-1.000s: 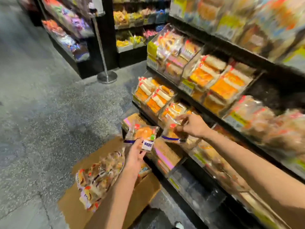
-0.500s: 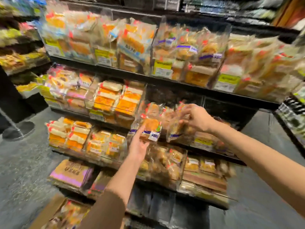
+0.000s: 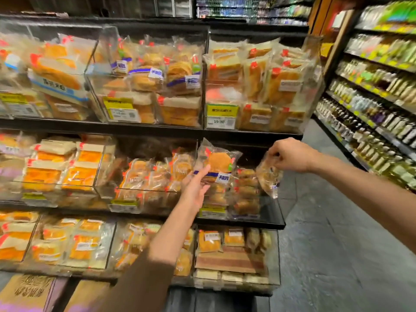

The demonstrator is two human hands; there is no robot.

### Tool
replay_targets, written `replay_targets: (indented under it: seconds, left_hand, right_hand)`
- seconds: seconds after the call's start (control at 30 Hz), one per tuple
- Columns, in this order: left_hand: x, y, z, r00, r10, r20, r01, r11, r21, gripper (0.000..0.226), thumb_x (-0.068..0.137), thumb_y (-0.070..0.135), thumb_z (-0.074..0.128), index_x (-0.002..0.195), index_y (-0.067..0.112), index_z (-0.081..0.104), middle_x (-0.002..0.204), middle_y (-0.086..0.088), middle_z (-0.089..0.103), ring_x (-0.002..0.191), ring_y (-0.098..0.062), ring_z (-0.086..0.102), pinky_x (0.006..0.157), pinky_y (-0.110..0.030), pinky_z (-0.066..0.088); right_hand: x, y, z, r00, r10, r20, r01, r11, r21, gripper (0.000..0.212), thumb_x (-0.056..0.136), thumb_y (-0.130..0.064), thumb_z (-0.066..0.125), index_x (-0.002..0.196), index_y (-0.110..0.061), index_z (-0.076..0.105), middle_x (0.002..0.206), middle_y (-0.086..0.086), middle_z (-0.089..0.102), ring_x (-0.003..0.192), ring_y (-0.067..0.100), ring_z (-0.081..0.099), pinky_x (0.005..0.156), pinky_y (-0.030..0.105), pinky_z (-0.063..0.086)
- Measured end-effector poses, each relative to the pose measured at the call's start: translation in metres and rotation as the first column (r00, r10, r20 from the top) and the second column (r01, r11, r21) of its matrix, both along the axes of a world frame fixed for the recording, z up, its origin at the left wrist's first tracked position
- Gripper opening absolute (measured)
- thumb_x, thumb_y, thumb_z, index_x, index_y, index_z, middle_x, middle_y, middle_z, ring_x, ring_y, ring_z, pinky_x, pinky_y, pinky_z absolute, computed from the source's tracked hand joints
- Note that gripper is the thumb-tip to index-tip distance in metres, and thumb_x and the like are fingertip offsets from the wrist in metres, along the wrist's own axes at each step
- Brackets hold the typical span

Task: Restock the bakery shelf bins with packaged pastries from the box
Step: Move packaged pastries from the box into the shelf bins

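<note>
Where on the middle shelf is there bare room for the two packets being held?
Bare black shelf shows right of the stacked pastries, below the right hand with its packet. Left of the left hand and its packet, the bins look crowded.

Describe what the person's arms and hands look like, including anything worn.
Both hands are bare: no gloves, rings or watch visible. The left hand leads back along a bare forearm to a dark brown sleeve that ends partway down it. The right hand has a bare forearm, with no sleeve in view up to the frame edge.
</note>
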State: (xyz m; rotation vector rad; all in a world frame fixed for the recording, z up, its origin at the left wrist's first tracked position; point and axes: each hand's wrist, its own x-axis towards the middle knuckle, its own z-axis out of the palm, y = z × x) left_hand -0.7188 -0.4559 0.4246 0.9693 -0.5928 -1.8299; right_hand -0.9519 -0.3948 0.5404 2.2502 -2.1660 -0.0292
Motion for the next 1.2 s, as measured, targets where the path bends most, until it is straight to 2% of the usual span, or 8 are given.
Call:
replay_targets:
  seconds: [0.07, 0.2, 0.37, 0.73, 0.9, 1.03, 1.13, 1.2]
  left_hand:
    - [-0.022, -0.007, -0.005, 0.999, -0.038, 0.01, 0.038, 0.999, -0.013, 0.056, 0.078, 0.011, 0.073, 0.129, 0.002, 0.052, 0.109, -0.012, 0.067, 0.11, -0.025, 0.061, 0.11, -0.045, 0.035]
    - [-0.054, -0.019, -0.015, 1.0, -0.012, 0.024, 0.012, 1.0, 0.006, 0.013, 0.084, 0.006, 0.066, 0.096, 0.008, 0.063, 0.094, -0.012, 0.068, 0.093, -0.023, 0.064, 0.105, -0.044, 0.041]
    - [-0.072, -0.029, -0.022, 0.999, 0.015, -0.037, -0.014, 0.999, 0.03, 0.012, 0.089, 0.006, 0.06, 0.101, 0.007, 0.061, 0.1, -0.012, 0.067, 0.097, -0.023, 0.064, 0.101, -0.041, 0.044]
    - [-0.07, -0.036, -0.036, 0.998, -0.037, -0.051, 0.03, 0.99, -0.14, 0.023, 0.09, 0.012, 0.057, 0.113, 0.013, 0.06, 0.103, -0.005, 0.073, 0.101, -0.016, 0.067, 0.097, -0.035, 0.046]
    - [-0.065, -0.037, -0.04, 0.993, -0.059, -0.098, 0.041, 0.984, -0.172, 0.048, 0.08, 0.018, 0.063, 0.126, 0.008, 0.054, 0.119, -0.011, 0.066, 0.114, -0.022, 0.062, 0.105, -0.039, 0.042]
    - [-0.068, -0.038, -0.041, 0.998, -0.005, -0.061, -0.003, 0.991, -0.133, 0.047, 0.074, 0.017, 0.068, 0.119, 0.015, 0.056, 0.115, -0.007, 0.069, 0.114, -0.021, 0.061, 0.109, -0.043, 0.037]
    - [-0.07, -0.036, -0.037, 0.999, 0.042, -0.025, -0.044, 0.994, -0.105, 0.037, 0.077, 0.011, 0.07, 0.112, 0.02, 0.059, 0.123, -0.009, 0.064, 0.118, -0.023, 0.058, 0.11, -0.045, 0.036]
    - [-0.073, -0.033, -0.036, 0.996, 0.079, 0.035, -0.075, 0.99, -0.118, 0.03, 0.081, 0.008, 0.069, 0.107, 0.02, 0.061, 0.122, -0.01, 0.064, 0.113, -0.021, 0.061, 0.104, -0.04, 0.043]
  right_hand:
    - [-0.02, -0.003, -0.007, 0.994, -0.033, -0.102, 0.032, 0.999, -0.01, 0.026, 0.089, -0.024, 0.054, 0.109, -0.023, 0.069, 0.112, 0.002, 0.063, 0.103, 0.026, 0.061, 0.078, 0.033, 0.047]
    - [-0.044, -0.012, -0.036, 0.918, 0.079, -0.389, -0.082, 0.997, 0.009, 0.03, 0.094, -0.03, 0.047, 0.116, -0.022, 0.065, 0.121, 0.002, 0.059, 0.102, 0.027, 0.063, 0.076, 0.033, 0.049]
    - [-0.054, -0.033, -0.074, 0.799, 0.226, -0.557, -0.149, 0.972, 0.181, 0.027, 0.09, -0.006, 0.051, 0.116, -0.006, 0.059, 0.122, 0.012, 0.054, 0.096, 0.032, 0.065, 0.072, 0.036, 0.05]
    - [-0.056, -0.087, -0.119, 0.855, 0.201, -0.479, -0.067, 0.957, 0.282, 0.03, 0.09, -0.003, 0.049, 0.118, -0.005, 0.06, 0.123, 0.014, 0.056, 0.108, 0.031, 0.061, 0.083, 0.036, 0.047]
    - [-0.061, -0.096, -0.152, 0.875, 0.163, -0.455, 0.003, 0.939, 0.343, 0.029, 0.092, -0.006, 0.051, 0.119, -0.008, 0.06, 0.12, 0.009, 0.06, 0.107, 0.026, 0.06, 0.085, 0.034, 0.048]
    - [-0.058, -0.1, -0.14, 0.923, 0.04, -0.383, 0.114, 0.922, 0.37, 0.023, 0.089, -0.014, 0.059, 0.112, -0.012, 0.063, 0.115, 0.006, 0.064, 0.104, 0.024, 0.063, 0.08, 0.032, 0.051]
    - [-0.05, -0.094, -0.12, 0.925, 0.023, -0.379, 0.162, 0.878, 0.45, 0.036, 0.087, -0.017, 0.065, 0.121, -0.011, 0.058, 0.121, 0.005, 0.06, 0.107, 0.024, 0.062, 0.074, 0.03, 0.05]
    - [-0.04, -0.086, -0.098, 0.966, -0.035, -0.257, 0.139, 0.906, 0.399, 0.038, 0.091, -0.017, 0.058, 0.128, -0.01, 0.051, 0.123, 0.01, 0.058, 0.107, 0.028, 0.061, 0.077, 0.033, 0.05]
